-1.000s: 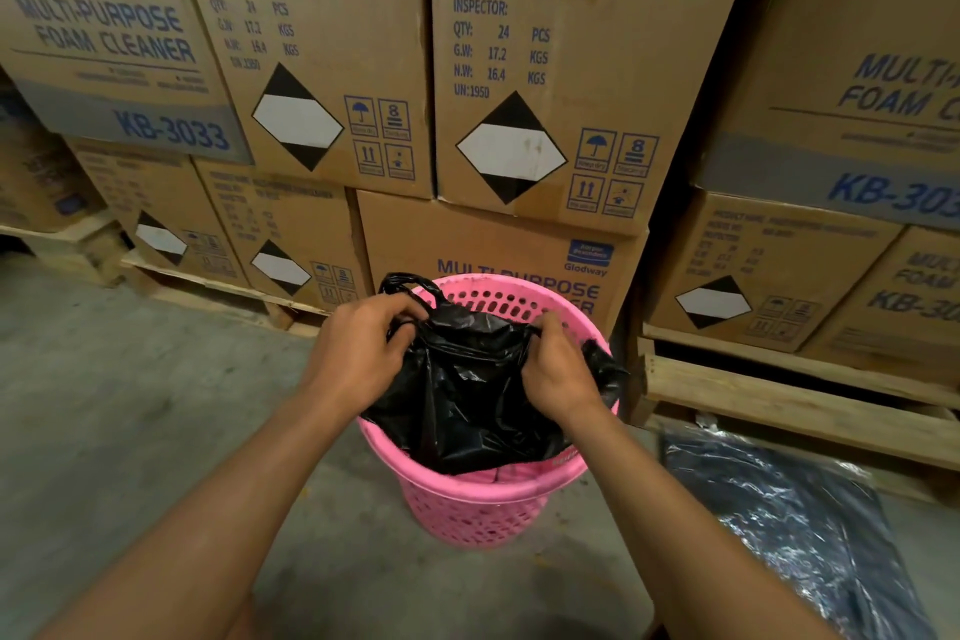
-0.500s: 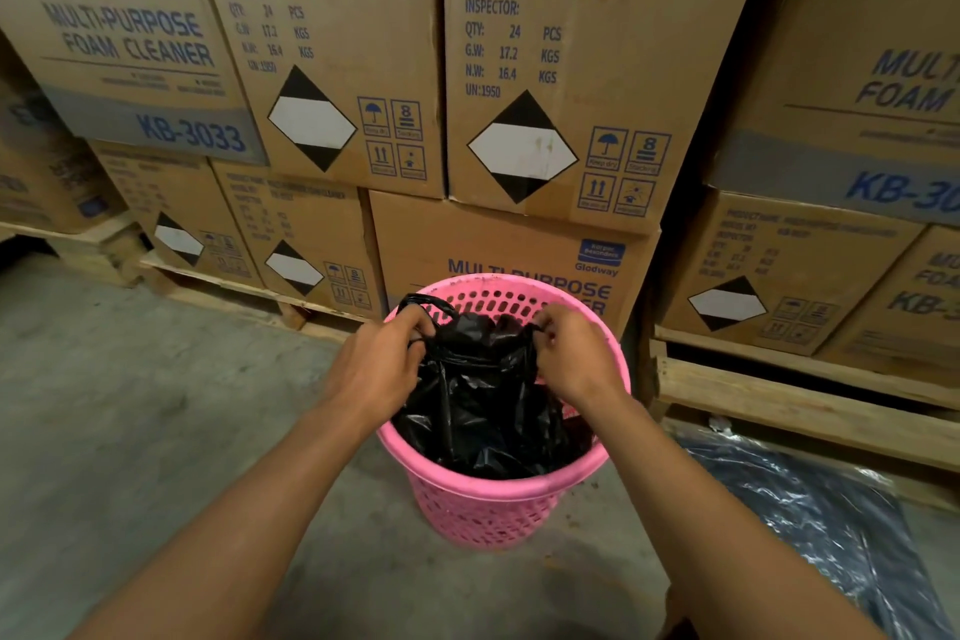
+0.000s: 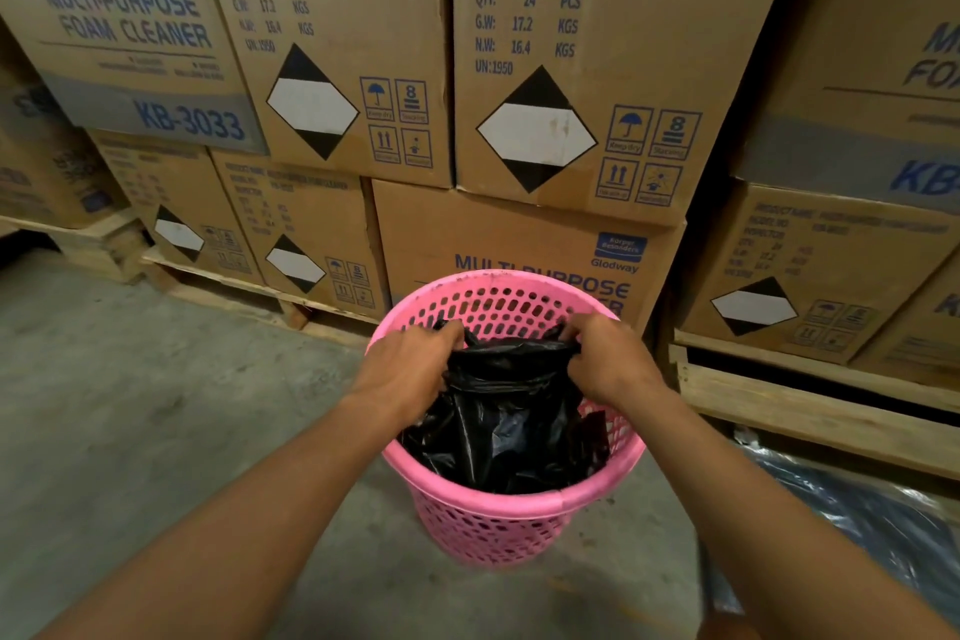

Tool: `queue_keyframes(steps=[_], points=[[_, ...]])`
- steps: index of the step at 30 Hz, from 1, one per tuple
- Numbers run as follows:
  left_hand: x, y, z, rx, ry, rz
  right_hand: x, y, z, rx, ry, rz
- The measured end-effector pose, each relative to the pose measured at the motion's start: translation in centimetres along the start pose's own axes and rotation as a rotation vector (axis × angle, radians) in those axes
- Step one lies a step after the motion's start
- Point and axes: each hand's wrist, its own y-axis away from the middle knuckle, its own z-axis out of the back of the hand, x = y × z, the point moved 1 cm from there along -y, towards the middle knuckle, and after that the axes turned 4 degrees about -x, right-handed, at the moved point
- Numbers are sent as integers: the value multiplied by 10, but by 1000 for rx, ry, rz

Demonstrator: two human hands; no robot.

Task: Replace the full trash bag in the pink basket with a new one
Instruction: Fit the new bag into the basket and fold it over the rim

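Note:
A pink perforated basket (image 3: 498, 530) stands on the concrete floor in front of stacked cartons. A black trash bag (image 3: 506, 426) sits inside it, its top gathered below the rim. My left hand (image 3: 410, 369) grips the bag's top edge on the left side. My right hand (image 3: 605, 361) grips the top edge on the right side. Both hands hover just inside the basket's mouth, with a band of bag plastic stretched between them. The bag's bottom is hidden inside the basket.
Stacked cardboard cartons (image 3: 571, 68) on wooden pallets (image 3: 810, 411) stand close behind and to the right of the basket. A dark plastic-wrapped bundle (image 3: 872, 535) lies on the floor at lower right. Bare concrete floor (image 3: 130, 431) spreads to the left.
The bag's top, raised over the rim before, has gone down inside the basket. My hands have moved lower and closer to the far rim, still holding the bag's edges.

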Motion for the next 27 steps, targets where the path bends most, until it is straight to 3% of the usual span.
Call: queue_keyframes(steps=[5, 9, 14, 20, 23, 25, 27], points=[[7, -10, 3, 107, 307, 158, -7, -15, 7, 39, -261, -54], [7, -17, 10, 71, 522, 208, -5, -10, 19, -95, -340, -22], [12, -26, 18, 4, 471, 123, 3, -1, 27, -318, -208, 118], [9, -42, 19, 141, 6, -17, 18, 1, 28, -141, -189, 141], [7, -56, 21, 113, -155, -113, 19, -8, 23, -79, -283, 144], [7, -69, 17, 46, -118, -220, 14, -15, 17, -70, -334, 176], [6, -78, 11, 45, 97, -271, 8, -20, 11, -88, -403, 216]])
